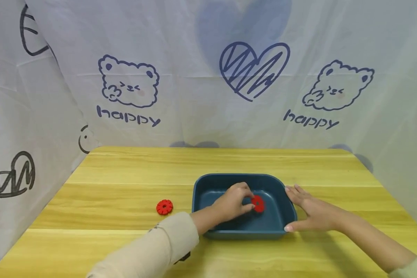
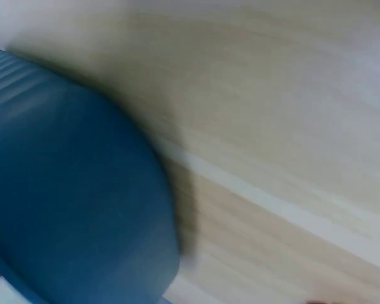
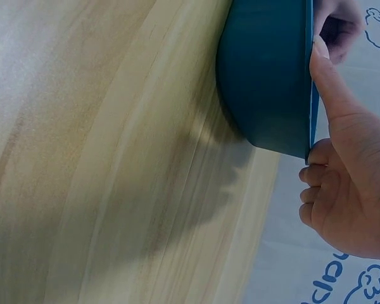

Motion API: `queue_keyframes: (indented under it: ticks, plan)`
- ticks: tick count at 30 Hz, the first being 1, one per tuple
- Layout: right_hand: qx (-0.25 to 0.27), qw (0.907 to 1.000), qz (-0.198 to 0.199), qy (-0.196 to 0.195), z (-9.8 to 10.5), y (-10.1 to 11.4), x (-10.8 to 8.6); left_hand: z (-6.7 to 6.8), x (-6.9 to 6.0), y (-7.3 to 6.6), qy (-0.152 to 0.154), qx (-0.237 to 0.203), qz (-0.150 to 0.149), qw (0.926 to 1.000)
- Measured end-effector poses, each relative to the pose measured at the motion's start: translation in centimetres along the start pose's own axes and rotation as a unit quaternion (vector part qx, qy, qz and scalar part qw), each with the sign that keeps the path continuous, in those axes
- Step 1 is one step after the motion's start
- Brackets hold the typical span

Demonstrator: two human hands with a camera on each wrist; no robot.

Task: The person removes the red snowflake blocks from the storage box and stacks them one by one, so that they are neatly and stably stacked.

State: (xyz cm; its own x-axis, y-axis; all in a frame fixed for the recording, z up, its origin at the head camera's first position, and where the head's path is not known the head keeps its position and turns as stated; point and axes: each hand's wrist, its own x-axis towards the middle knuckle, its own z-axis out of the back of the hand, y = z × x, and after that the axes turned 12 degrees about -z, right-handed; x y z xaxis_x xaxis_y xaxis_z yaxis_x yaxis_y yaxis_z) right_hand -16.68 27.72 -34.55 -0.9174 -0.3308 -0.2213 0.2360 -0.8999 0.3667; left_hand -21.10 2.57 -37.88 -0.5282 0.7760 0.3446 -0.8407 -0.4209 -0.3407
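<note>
A dark blue rectangular plastic tub (image 1: 246, 234) stands on the table. Inside it, my left hand (image 1: 233, 202) pinches the edge of a red notched plastic disc (image 1: 258, 204) between thumb and forefinger. Another red notched disc (image 1: 164, 207) lies on the table, left of the tub. My right hand (image 1: 311, 210) rests on the tub's right end, with thumb and fingers spread along the rim. The right wrist view shows that hand (image 3: 354, 183) against the tub's outer wall (image 3: 266, 82). In the left wrist view only the tub's side (image 2: 82, 190) shows, not the left hand's fingertips.
The wooden table (image 1: 107, 170) has light and yellowish grain. A white curtain (image 1: 187, 92) with bears, hearts and lettering hangs behind and at the left. A small dark object (image 1: 183, 258) pokes out by the left sleeve (image 1: 153, 247).
</note>
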Motion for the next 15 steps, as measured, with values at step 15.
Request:
queue_keyframes:
  ticks: [15]
  plan:
    - [0.001, 1.0, 0.004, -0.001, 0.0, 0.0, -0.1, 1.9, -3.0, 0.8, -0.101, -0.03, -0.049, 0.9932]
